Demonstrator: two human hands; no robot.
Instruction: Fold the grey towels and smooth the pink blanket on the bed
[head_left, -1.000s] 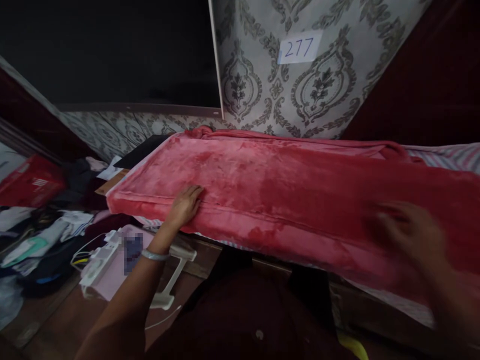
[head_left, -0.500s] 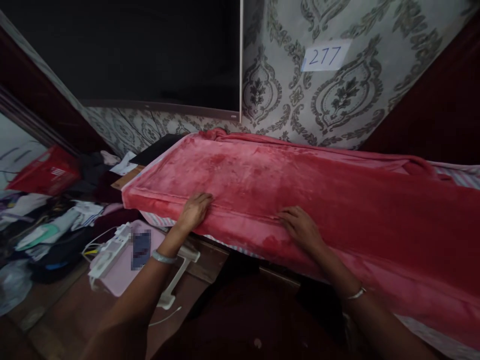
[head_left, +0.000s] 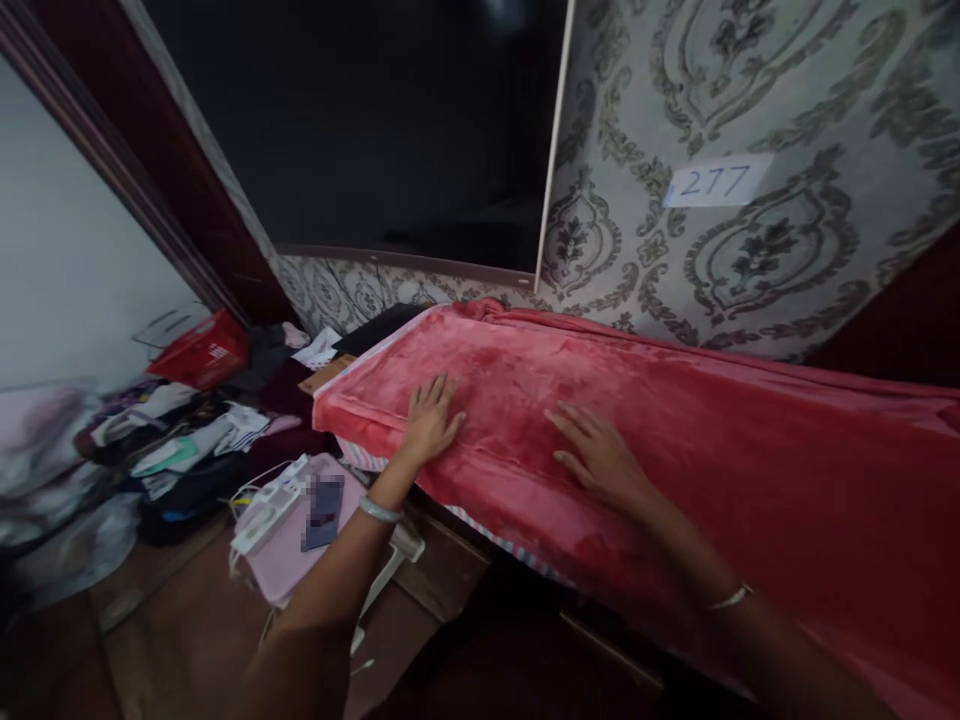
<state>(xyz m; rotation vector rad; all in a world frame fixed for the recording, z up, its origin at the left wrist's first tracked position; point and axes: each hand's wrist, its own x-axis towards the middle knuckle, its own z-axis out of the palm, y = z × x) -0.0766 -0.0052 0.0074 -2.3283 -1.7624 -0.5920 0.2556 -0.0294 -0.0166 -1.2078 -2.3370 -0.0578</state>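
A plush red blanket (head_left: pixel 720 460) covers a long flat surface and hangs over its near edge. My left hand (head_left: pixel 431 420) lies on the blanket toward its left end, fingers spread. Further right, my right hand (head_left: pixel 600 455) also rests on the plush with its fingers apart. Neither hand holds anything. Beneath the near hem, a striped cloth (head_left: pixel 495 535) peeks out. Along the wall side the blanket is bunched into folds (head_left: pixel 487 310).
A pink stand (head_left: pixel 281 570) at the lower left bears a white power strip (head_left: pixel 274 505) and a phone-like blurred item (head_left: pixel 324 512). Piled clothes (head_left: pixel 187 450) and a red bag (head_left: pixel 206 350) lie beyond. A large dark screen (head_left: pixel 360 130) hangs on the wall.
Both hands have gone from pinching the blanket near its front edge to lying spread on it, slightly farther in. The front ridge looks flatter. The view has turned left.
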